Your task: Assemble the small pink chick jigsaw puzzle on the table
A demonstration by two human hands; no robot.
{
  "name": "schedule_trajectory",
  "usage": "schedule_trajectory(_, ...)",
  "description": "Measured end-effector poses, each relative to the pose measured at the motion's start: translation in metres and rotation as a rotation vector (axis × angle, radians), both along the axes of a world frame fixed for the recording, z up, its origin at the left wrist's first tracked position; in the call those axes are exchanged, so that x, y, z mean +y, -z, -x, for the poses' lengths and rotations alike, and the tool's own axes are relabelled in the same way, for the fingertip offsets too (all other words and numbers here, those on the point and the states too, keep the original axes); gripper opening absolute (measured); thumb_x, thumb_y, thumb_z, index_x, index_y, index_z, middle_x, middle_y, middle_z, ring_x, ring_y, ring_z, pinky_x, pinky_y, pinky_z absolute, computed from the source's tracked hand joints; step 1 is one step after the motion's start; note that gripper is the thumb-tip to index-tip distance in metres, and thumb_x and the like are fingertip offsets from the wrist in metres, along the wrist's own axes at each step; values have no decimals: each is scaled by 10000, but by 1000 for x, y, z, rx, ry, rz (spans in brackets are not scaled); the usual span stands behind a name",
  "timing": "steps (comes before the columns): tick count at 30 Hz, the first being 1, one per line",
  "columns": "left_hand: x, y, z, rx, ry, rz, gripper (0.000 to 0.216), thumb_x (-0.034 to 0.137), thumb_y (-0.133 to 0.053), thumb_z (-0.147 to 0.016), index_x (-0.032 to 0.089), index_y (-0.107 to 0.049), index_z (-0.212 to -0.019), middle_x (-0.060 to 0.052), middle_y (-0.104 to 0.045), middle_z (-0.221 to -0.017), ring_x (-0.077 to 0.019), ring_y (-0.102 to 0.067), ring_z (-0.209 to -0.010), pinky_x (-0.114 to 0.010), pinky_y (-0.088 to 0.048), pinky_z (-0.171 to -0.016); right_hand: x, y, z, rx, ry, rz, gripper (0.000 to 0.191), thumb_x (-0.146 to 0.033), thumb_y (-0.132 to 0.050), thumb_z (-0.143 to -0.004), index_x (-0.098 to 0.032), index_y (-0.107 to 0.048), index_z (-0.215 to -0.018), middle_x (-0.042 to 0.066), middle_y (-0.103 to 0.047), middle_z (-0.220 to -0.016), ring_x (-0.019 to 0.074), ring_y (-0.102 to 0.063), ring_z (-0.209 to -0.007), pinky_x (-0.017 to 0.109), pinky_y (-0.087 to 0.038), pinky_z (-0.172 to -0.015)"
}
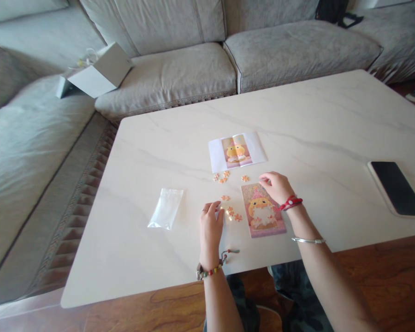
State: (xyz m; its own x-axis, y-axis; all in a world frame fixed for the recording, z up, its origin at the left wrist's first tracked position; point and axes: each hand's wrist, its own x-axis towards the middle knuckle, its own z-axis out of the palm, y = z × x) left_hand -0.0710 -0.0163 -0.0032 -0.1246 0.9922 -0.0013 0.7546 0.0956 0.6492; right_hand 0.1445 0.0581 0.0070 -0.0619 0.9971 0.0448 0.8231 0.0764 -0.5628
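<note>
A partly filled jigsaw puzzle point(257, 225) with a yellow duck-like figure lies near the table's front edge, its middle still white. Over its upper right edge, my right hand point(277, 186) is closed with fingers curled together; anything pinched in them is too small to make out. My left hand point(211, 226) rests left of the puzzle, fingers bent and apart, beside loose orange puzzle pieces point(230, 211). More loose pieces point(225, 174) lie farther back, and a single piece point(245, 178) sits above the puzzle. Behind them is a creased reference picture sheet point(238, 151).
On the white marbled table point(152, 152), a clear plastic bag point(166, 208) lies at left and a phone point(399, 189) at right. A grey sofa point(173, 76) runs along the far and left sides. A white box point(105, 69) stands on it.
</note>
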Motion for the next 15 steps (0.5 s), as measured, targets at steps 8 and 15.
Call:
schedule_trajectory(8,1,2,1,14,-4,-23,191,193,-449,-758,186,-574,-903,-44,-578,-868,-140,-568,-767,-283,-454,-711,43,17,36,-90,-117,54,67,-176,-582,-679,-155,-608,-737,74,-605,-859,147,-547,-756,258,-419,-713)
schedule_trajectory(15,1,4,1,12,-1,-15,191,203,-447,-763,186,-575,-903,-43,-579,-863,-135,-563,-754,-287,-451,-717,33,19,27,22,-38,117,108,-184,-578,-679,-126,-621,-760,25,-623,-684,105,-552,-633,207,-402,-624)
